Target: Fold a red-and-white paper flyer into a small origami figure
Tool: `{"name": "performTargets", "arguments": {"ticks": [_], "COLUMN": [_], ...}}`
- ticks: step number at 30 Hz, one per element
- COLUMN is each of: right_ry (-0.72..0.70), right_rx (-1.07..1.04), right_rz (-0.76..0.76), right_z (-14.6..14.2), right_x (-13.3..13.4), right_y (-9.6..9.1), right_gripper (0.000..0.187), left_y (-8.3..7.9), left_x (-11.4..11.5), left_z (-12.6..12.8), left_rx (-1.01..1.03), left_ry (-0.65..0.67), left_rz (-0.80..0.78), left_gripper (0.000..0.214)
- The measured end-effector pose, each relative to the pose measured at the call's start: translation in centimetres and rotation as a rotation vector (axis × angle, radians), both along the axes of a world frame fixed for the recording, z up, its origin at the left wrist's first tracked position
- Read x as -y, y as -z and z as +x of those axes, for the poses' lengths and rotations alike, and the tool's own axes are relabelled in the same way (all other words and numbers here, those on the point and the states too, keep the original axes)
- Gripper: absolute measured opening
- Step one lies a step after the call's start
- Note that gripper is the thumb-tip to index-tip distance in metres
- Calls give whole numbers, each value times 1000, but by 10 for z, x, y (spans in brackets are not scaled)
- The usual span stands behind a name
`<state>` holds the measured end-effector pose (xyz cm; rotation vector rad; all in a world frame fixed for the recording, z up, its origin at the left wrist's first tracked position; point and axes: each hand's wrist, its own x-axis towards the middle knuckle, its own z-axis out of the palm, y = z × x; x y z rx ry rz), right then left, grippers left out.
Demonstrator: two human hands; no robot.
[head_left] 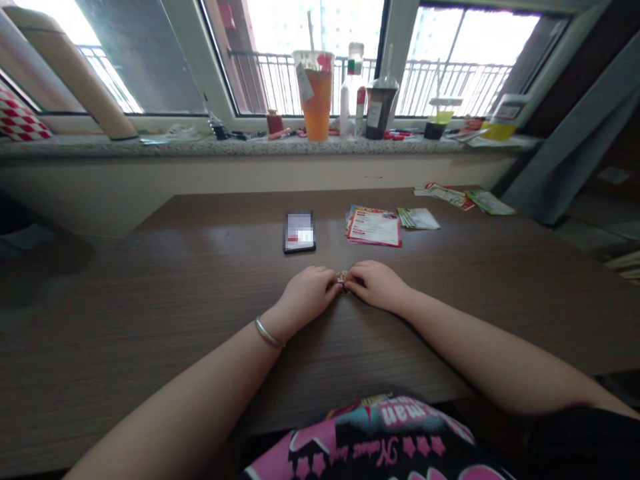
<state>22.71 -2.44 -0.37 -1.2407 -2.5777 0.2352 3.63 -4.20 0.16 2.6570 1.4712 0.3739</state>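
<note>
Over the middle of the table, my left hand [311, 291] and my right hand [376, 284] face each other, fingertips close together. Between them is a small, thin, yellowish and white piece [343, 277], too small and too covered by fingers for me to tell its kind. Each hand pinches one side of it, thumb against fingers. A phone [299, 231] with a blurred screen lies beyond my left hand. Past my right hand rests a stack of printed cards [375, 227] with red borders, and beside it a green and white packet [419, 218].
More printed packets [450, 195] lie at the table's [200, 267] far right corner. Behind it, the stone windowsill [200, 148] bears an orange drink cup [316, 100], a dark drink cup [381, 110], a clear bottle [354, 93] and small items. A grey curtain [555, 153] hangs at right.
</note>
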Motion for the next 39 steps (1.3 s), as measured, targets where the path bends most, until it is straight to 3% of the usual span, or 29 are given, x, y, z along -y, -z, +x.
{"name": "performTargets", "arguments": {"ticks": [28, 39], "right_ry": [164, 128], "right_rx": [83, 88], "right_rz": [-5, -7], "right_z": [-2, 2], "right_x": [-1, -3], "right_y": [-10, -7], "right_gripper": [29, 26], "left_y": [-1, 0], "left_x": [8, 8], "left_z": [11, 9], "left_rx": [-163, -181], "left_ry": [-178, -165], "left_rz": [46, 73], "left_gripper": [26, 28]}}
